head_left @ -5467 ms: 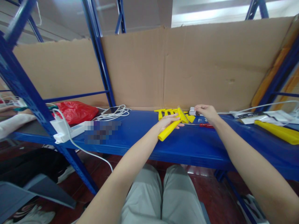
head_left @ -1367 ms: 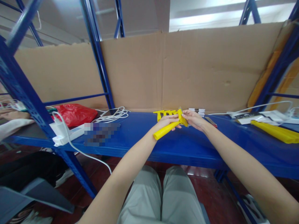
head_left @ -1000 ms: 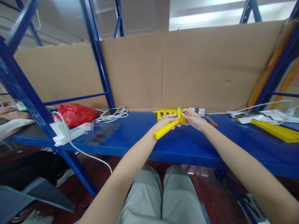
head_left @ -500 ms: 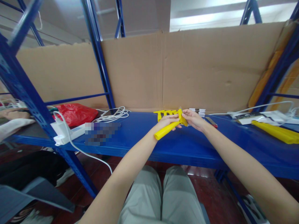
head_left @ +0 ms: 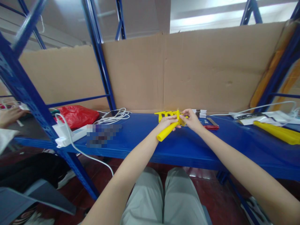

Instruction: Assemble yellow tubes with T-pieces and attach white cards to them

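My left hand [head_left: 167, 123] is wrapped round a yellow plastic tool with a round, tube-like handle [head_left: 165, 133]. The handle's end points toward me, and its wider head [head_left: 180, 117] faces away. My right hand [head_left: 191, 119] is closed at the right side of that head, thumb and fingertips pinched together there. Whether a small part lies between those fingertips is hidden. Just behind my left hand, several similar yellow pieces [head_left: 161, 115] lie in a row. To the right of my right hand are a dark blue and red flat item [head_left: 208, 124] and a white stack with dark bands [head_left: 200, 113].
Larger yellow pieces [head_left: 277, 132] lie at the right on the blue shelf [head_left: 140, 134]. At left are a red plastic bag [head_left: 77, 116], coiled white cable [head_left: 117, 116] and a power strip [head_left: 70, 134]. Cardboard [head_left: 199, 68] stands behind. Another person's hand [head_left: 10, 116] shows at far left.
My right hand has shifted slightly, its fingers curling in more tightly at the tool's head. More of the blue and red item shows. The other person's hand at far left has moved.
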### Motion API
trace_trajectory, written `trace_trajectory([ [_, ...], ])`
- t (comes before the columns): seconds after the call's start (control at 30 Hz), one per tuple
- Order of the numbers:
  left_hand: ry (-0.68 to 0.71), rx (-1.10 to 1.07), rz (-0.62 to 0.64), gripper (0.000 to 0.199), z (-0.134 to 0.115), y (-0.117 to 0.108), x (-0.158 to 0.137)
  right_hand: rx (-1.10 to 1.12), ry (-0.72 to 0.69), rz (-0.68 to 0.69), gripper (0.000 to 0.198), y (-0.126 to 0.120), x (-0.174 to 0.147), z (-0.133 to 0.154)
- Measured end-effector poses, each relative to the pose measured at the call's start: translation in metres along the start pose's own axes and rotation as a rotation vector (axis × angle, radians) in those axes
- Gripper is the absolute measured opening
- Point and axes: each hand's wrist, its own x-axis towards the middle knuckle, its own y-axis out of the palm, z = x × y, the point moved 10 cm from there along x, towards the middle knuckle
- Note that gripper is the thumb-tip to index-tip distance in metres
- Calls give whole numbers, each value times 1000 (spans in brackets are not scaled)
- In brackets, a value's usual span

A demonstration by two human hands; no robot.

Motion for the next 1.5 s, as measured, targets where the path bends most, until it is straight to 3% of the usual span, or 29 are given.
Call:
trace_trajectory([
  [0.13,-11,-31,-5,45,2,-2,2,-230,-193,-3,11,5,-3,21],
  [0.3,-16,-28,-19,46,5,-3,3,-319,-278,13,8,7,-5,30],
  [0.47,2,3,-14,43,4,-1,6,-323,-290,66,8,12,-6,26],
  [0.67,-7,41,-35,46,-3,-16,-5,-241,-252,59,16,10,-4,30],
  [1.03,61,-123,-17,47,-11,-41,-38,-186,-312,55,19,18,-12,62],
  [1.5,72,-123,142,49,-7,-38,-45,-123,-383,60,18,27,-23,101],
])
